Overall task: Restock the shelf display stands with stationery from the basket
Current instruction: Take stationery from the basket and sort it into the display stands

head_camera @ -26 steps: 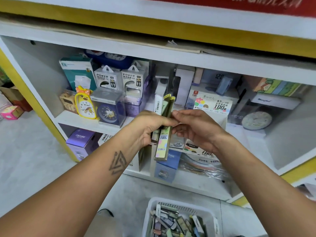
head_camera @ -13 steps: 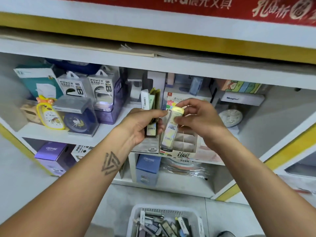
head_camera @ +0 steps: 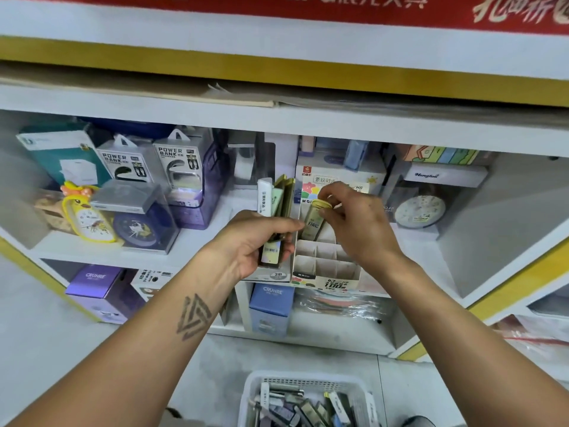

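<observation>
Restock step under way. Right hand (head_camera: pixel 360 223) pinches lead tube (head_camera: pixel 314 218) by cap, tip entering back cell of stand (head_camera: pixel 326 269) on shelf. Left hand (head_camera: pixel 255 245) grips spare packs (head_camera: pixel 277 217). Basket (head_camera: pixel 308 399) below, part full. Next: seat tube, let go, take another pack.

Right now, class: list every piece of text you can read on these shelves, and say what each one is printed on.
"POWER BANK": the two clear hanging packs.
"CRUHRE": purple box and blue box, lower shelf.
"2B": grey display stand.
"HB": backing card of the divided display stand.
"100": that stand's front edge.
Red banner characters, basket labels: too blurred.
</observation>
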The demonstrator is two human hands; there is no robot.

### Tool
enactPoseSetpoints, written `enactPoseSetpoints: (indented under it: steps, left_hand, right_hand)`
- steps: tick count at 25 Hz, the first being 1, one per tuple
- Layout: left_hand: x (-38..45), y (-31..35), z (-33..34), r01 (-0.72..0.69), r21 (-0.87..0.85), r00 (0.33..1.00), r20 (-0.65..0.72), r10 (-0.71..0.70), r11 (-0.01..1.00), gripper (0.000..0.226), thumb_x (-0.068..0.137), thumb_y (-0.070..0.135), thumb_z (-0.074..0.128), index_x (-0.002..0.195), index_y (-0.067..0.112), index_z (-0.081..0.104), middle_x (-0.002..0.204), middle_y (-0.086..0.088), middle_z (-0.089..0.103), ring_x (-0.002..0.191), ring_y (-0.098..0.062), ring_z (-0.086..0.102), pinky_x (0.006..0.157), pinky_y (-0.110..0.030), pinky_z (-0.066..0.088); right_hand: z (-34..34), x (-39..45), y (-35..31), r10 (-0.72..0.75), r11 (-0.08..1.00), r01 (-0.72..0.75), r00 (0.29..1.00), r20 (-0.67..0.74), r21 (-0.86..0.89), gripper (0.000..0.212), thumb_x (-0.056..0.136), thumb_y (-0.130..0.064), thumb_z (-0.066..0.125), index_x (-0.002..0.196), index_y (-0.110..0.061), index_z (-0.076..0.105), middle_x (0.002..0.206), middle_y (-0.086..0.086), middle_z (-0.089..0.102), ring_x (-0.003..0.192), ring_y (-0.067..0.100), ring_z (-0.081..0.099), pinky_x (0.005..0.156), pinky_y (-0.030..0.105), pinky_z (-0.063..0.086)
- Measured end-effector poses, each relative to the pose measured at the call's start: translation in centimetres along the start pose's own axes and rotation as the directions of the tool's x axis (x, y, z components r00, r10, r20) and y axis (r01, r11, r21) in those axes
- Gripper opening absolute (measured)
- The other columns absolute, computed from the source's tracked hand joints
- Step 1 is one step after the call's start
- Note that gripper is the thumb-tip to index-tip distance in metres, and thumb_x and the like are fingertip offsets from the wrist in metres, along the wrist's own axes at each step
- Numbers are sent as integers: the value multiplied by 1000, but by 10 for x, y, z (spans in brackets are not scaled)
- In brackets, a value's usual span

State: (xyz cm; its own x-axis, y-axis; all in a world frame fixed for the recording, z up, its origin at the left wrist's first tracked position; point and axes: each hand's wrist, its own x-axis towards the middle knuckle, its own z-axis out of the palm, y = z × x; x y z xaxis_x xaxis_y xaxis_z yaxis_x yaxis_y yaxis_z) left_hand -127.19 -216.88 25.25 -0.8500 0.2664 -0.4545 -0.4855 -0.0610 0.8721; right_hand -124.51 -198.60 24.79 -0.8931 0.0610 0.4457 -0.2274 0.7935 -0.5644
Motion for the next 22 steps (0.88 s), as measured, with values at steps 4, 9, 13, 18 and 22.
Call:
enactPoseSetpoints:
  steps: [4,9,13,18,22]
  left_hand:
    - [-4,-2,-1,-8,-9,999,53,9,1000,14,71,5,83,77,1,70,65,-12,64,52,-23,62,51,-29,54]
    - [-9,-3,-1,-19,49,995,99,14,999,22,70,9,86,82,0,69,65,-13,64,51,-22,61,50,-28,53]
    - [-13,-3,6,-17,21,987,159,13,1000,6,78,4,75,78,2,69,67,-14,65,52,-23,62,49,-27,51]
    - [-18,-3,12,-14,7,970,242,12,1000,16,82,1,64,97,-3,68,78,-22,69,64,-31,70,55,-32,57]
    - [-19,-4,15,-8,-3,967,253,9,1000,20,82,-1,61,101,-4,68,84,-25,70,75,-37,72,63,-39,61]
  right_hand:
    - [11,-1,0,-28,998,34,994,105,-59,8,93,-10,65,100,-13,64,87,7,71,80,29,65,71,39,52]
    - [7,1,-10,16,993,-22,998,-55,-120,17,95,-17,59,102,-16,75,95,4,75,85,25,68,76,37,55]
    - [1,1,-20,367,754,-454,891,269,475,27,94,-19,67,121,-14,66,87,2,76,76,17,71,59,27,54]
    - [-8,-1,-22,420,596,-514,854,306,617,19,86,-8,76,102,-3,68,74,11,72,59,16,65,53,22,52]
    - [-13,-2,-21,423,598,-526,848,320,604,18,85,-4,74,102,-5,70,70,10,71,60,18,64,60,26,57]
